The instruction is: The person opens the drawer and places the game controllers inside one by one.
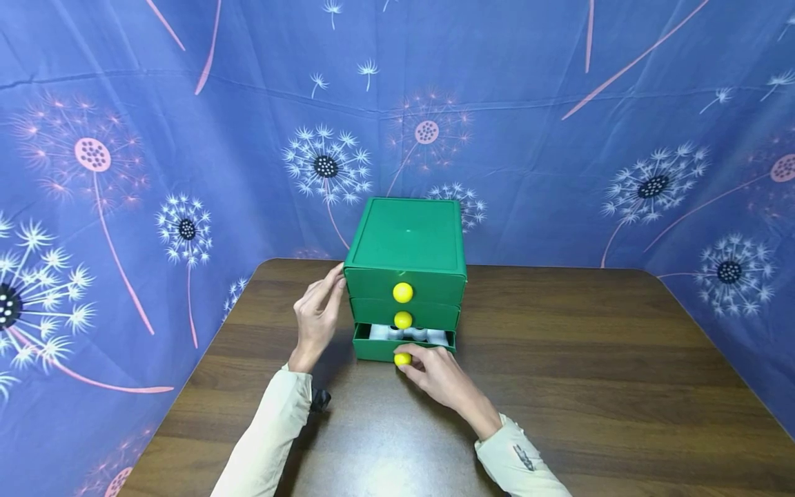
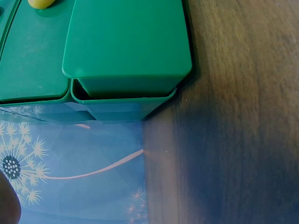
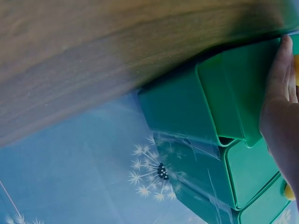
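A green box of stacked drawers [image 1: 406, 233] stands on the table, each drawer front bearing a yellow round knob [image 1: 403, 293]. Its bottom drawer [image 1: 375, 351] is pulled partly out, and white and dark contents [image 1: 410, 334] show inside; their kind is unclear. Thumb and fingers of my right hand [image 1: 437, 376] pinch the bottom knob [image 1: 402, 359]. My left hand [image 1: 318, 319] touches the box's upper left side with its fingertips, fingers extended. In the right wrist view the right hand [image 3: 282, 112] lies against the front of the jutting drawer [image 3: 247, 88].
The brown wooden table [image 1: 590, 359] reaches out on both sides of the box. Behind it hangs a blue cloth [image 1: 528, 159] with a dandelion pattern. A small black object [image 1: 319, 400] sits by the left sleeve's cuff.
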`<state>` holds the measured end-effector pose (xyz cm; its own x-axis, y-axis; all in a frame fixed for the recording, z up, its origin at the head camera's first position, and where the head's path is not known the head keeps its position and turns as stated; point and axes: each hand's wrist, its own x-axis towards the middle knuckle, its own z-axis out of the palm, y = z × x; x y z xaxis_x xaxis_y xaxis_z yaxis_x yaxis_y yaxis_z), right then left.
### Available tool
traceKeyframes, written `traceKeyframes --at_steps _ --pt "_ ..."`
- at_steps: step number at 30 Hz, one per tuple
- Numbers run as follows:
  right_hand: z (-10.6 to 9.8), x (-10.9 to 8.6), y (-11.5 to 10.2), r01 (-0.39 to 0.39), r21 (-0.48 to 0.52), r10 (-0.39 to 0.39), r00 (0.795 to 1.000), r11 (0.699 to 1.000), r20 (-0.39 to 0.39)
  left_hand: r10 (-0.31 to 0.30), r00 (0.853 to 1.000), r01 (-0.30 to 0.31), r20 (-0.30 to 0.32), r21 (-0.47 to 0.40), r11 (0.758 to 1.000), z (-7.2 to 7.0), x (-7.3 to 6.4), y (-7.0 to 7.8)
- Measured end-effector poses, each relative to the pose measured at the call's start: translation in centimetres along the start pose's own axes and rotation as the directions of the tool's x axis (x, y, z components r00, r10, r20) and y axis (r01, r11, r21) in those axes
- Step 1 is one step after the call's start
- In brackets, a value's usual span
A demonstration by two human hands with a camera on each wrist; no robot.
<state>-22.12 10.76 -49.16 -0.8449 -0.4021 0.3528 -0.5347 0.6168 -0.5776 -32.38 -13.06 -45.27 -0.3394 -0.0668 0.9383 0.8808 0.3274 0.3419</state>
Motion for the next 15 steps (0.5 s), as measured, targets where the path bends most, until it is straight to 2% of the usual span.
traceKeyframes --at_steps 15 --pt "-0.03 0.61 0.53 -0.02 0.002 0.02 1.0 1.0 -0.008 -0.003 1.0 0.003 0.006 0.002 1.0 -0.04 -0.02 0.01"
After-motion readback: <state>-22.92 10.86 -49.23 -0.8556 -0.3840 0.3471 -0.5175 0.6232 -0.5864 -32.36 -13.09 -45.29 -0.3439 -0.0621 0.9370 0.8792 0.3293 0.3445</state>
